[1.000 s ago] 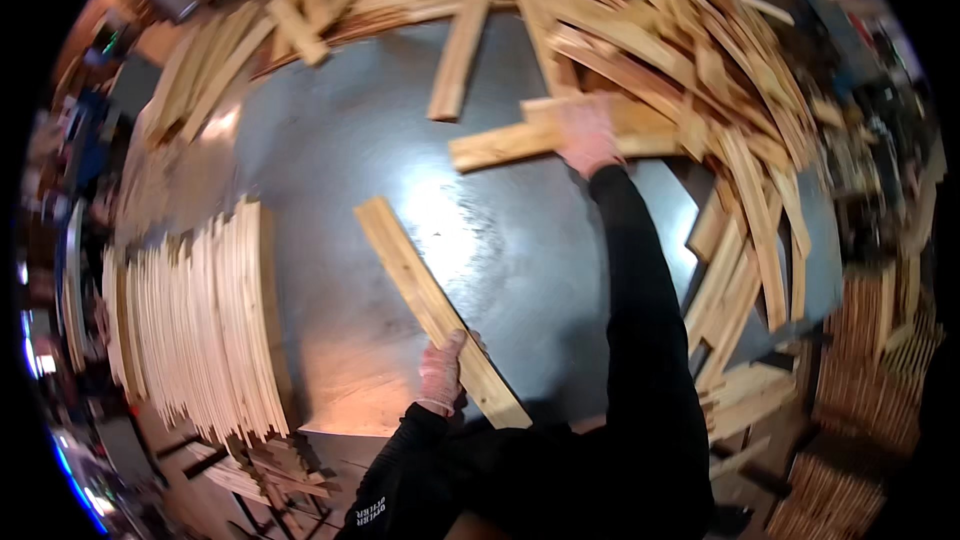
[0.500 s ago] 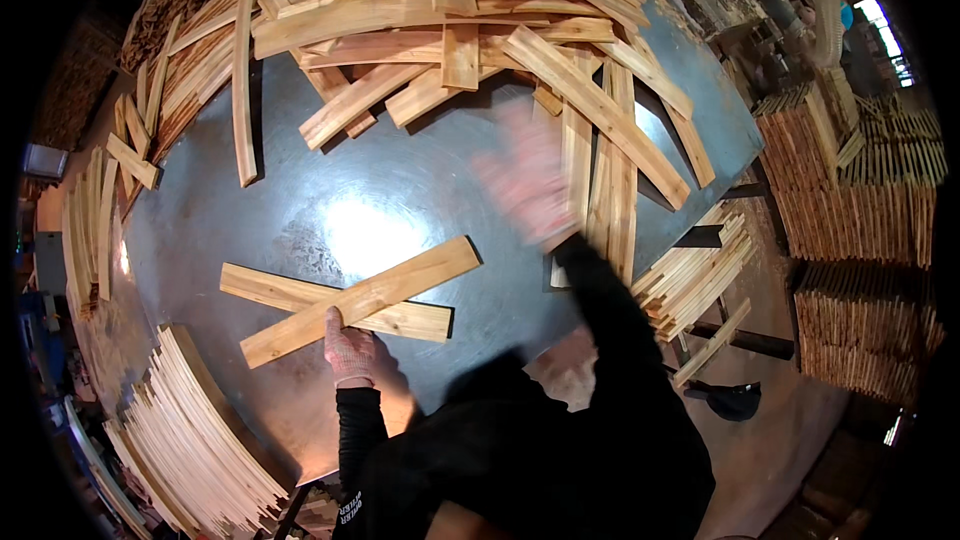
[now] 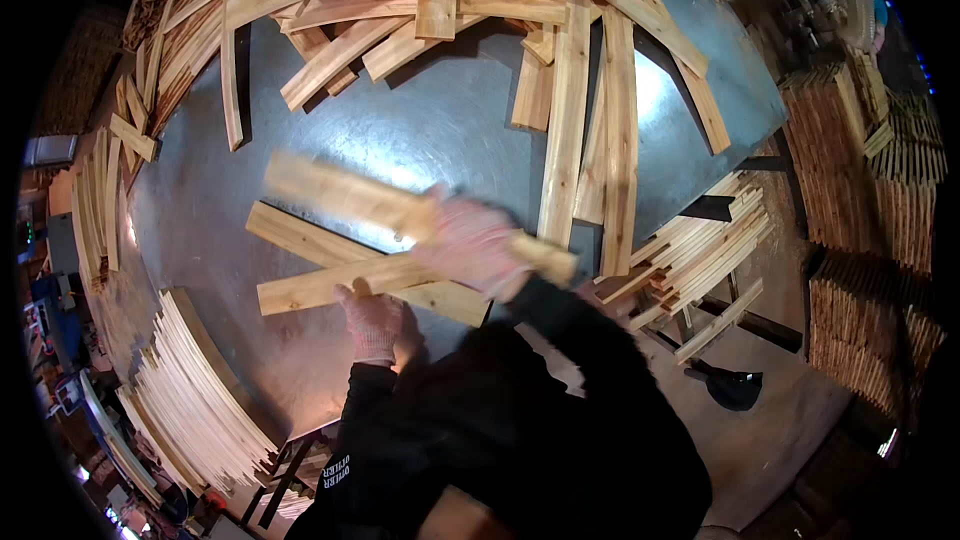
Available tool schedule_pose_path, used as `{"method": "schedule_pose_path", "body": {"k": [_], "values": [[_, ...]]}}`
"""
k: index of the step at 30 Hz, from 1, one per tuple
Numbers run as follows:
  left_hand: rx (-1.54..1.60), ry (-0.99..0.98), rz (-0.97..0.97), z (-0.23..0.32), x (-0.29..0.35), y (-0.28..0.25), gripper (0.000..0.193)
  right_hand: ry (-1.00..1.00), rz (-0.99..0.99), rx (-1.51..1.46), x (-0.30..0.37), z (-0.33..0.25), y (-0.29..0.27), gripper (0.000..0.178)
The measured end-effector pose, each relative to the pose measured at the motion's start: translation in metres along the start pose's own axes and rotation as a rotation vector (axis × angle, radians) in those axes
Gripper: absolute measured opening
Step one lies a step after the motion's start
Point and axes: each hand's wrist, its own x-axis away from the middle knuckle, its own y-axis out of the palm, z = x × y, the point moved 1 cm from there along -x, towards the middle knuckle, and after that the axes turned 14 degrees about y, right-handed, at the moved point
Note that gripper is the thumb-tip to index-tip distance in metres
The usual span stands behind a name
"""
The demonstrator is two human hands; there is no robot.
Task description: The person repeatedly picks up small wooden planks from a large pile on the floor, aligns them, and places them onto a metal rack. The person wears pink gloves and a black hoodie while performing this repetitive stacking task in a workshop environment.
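The right hand (image 3: pixel 470 245) is closed on a blurred board (image 3: pixel 335 190), holding it nearer its right end, above the metal table (image 3: pixel 480 145); the left hand (image 3: pixel 372 325) touches the near edge of an upper crossing board (image 3: pixel 310 287) with its fingertips, and whether the fingers clamp it or merely steady it I cannot tell; that board lies slantwise over a lower crossing board (image 3: pixel 300 233), both on the near part of the table, their crossing partly hidden by the right hand; as for how far things stand, a long row of boards (image 3: pixel 205 395) is already packed side by side at the near left corner, ends roughly even, while the three boards by the hands lie outside it; far more remains unsorted, as a loose heap (image 3: pixel 400 10) sprawls over the far side, its pieces overlapping at many angles, and several long boards (image 3: pixel 567 110) reach down from it on the right; judged by that spread, the ordered part looks much the smaller share
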Motion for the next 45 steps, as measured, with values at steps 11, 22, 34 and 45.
{"method": "schedule_pose_path", "body": {"k": [11, 22, 34, 45], "values": [[-0.211, 0.183, -0.146, -0.016, -0.016, 0.025, 0.037, 0.701, 0.445, 0.147, -0.098, 0.151, -0.022, 0.09], [-0.273, 0.184, -0.175, -0.016, 0.011, 0.012, 0.031, 0.282, 0.308, -0.192, 0.079, 0.037, 0.043, 0.073], [-0.368, 0.433, -0.264, -0.038, 0.028, 0.02, 0.037, 0.299, 0.737, -0.12, 0.028, 0.117, -0.035, 0.089], [-0.185, 0.556, 0.002, 0.021, 0.098, 0.016, 0.036, 0.66, 0.273, -0.358, 0.054, 0.206, -0.053, 0.085]]}}
